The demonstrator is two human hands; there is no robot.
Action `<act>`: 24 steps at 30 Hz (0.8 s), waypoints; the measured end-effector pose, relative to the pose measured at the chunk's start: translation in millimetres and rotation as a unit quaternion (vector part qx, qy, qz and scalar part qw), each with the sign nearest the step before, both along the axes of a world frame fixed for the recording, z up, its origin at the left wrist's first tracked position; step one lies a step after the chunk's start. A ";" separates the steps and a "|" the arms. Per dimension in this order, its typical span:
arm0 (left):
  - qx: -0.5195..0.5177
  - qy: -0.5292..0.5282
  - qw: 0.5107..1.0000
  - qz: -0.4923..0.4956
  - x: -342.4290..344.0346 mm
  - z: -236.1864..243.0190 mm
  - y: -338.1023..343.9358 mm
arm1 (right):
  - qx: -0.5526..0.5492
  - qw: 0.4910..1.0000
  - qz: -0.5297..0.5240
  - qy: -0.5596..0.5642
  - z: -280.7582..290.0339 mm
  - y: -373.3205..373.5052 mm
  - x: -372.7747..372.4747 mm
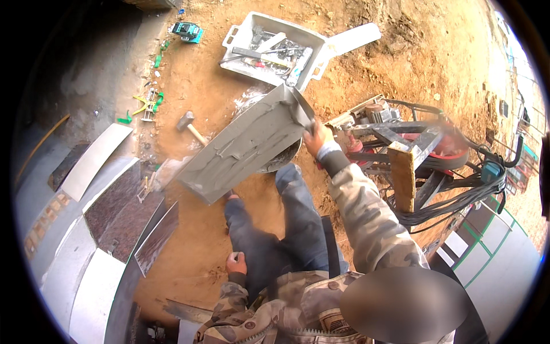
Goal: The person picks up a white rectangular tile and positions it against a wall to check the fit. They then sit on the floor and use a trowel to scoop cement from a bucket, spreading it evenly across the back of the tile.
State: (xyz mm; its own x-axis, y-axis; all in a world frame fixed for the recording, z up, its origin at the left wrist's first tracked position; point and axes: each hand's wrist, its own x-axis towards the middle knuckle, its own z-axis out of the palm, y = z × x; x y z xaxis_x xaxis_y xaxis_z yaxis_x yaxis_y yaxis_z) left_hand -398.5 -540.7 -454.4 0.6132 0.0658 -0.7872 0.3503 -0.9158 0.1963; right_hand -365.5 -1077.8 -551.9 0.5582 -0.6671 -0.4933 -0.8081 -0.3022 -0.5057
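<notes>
A long tile slab (pixel 246 143) lies tilted in front of me, its upper face coated with wet grey mortar in ridges and smears. My right hand (pixel 317 139) is closed at the slab's far right end, gripping a trowel (pixel 302 104) whose blade rests against that end; the fingers hide its handle. Under the slab's right side shows part of a round bucket (pixel 286 157). By my left thigh, my left hand (pixel 236 262) hangs in a loose fist, apart from the slab, and I see nothing in it.
A grey plastic tub (pixel 235 67) of tools stands beyond the slab. Left of the slab lies a mallet (pixel 192 127); farther off sits a teal laser level (pixel 188 32). Tiled steps (pixel 86 252) line the left. A red-framed machine with cables (pixel 435 155) stands close on my right.
</notes>
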 end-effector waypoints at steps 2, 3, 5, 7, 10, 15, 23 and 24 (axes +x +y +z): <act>-0.012 -0.022 0.999 -0.030 -0.6 5.2 -7.1 | 0.035 0.996 -0.066 0.054 9.2 10.1 -35.7; -0.001 -0.020 0.999 -0.047 0.8 6.4 -11.0 | 0.033 0.996 -0.050 0.070 14.6 10.5 -49.0; -0.019 -0.023 0.999 -0.031 2.8 7.5 -17.0 | 0.044 0.987 -0.062 0.139 16.9 8.1 -58.5; -0.016 -0.009 1.000 -0.017 3.0 6.8 -20.0 | -0.025 0.998 -0.037 0.042 10.4 0.9 -52.0; -0.017 -0.003 1.000 -0.002 4.8 1.0 -17.3 | -0.004 0.999 -0.017 -0.043 -10.4 -11.7 -32.7; -0.006 -0.001 1.000 0.011 -0.9 -5.4 -0.3 | 0.098 0.986 -0.092 0.101 -1.1 2.5 -66.7; -0.036 0.017 0.999 0.030 16.5 -38.3 25.3 | 0.232 0.949 -0.192 -0.090 22.5 52.4 -80.1; -0.039 0.028 0.998 0.044 25.5 -50.3 32.3 | 0.189 0.969 -0.146 -0.058 14.1 56.1 -70.1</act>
